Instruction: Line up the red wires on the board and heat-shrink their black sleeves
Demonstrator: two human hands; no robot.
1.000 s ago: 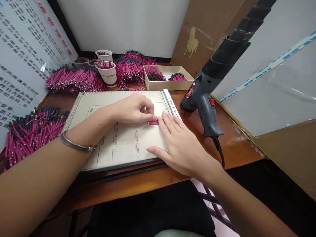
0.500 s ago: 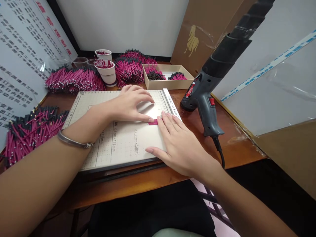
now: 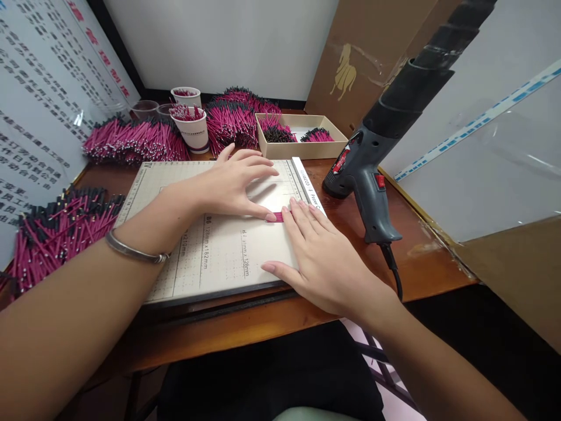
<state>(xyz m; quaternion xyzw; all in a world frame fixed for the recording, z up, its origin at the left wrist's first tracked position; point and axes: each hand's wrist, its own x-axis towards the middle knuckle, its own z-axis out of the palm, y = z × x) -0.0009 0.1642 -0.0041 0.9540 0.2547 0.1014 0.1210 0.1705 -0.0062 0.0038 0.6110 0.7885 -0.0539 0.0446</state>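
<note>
A short row of pink wires (image 3: 279, 217) lies flat on the cream, grid-marked paper cutter board (image 3: 223, 257). My left hand (image 3: 236, 184) is over the board with its fingers spread, the thumb tip touching the left end of the wires. The fingers of my right hand (image 3: 322, 254) lie flat across the right part of the wires, near the board's white right-hand strip (image 3: 307, 184), with its thumb stretched out to the left. The wire ends beneath my right fingers are hidden.
A grey heat gun (image 3: 372, 169) stands at the right, its cord (image 3: 397, 275) trailing down. Behind the board are wire bundles (image 3: 135, 139), paper cups (image 3: 193, 133) and a shallow box (image 3: 302, 149). More loose wires (image 3: 65, 234) lie at the left.
The view has shifted slightly. My left fingers have lifted and spread a little, with the thumb still at the wires. My right hand stays flat on them.
</note>
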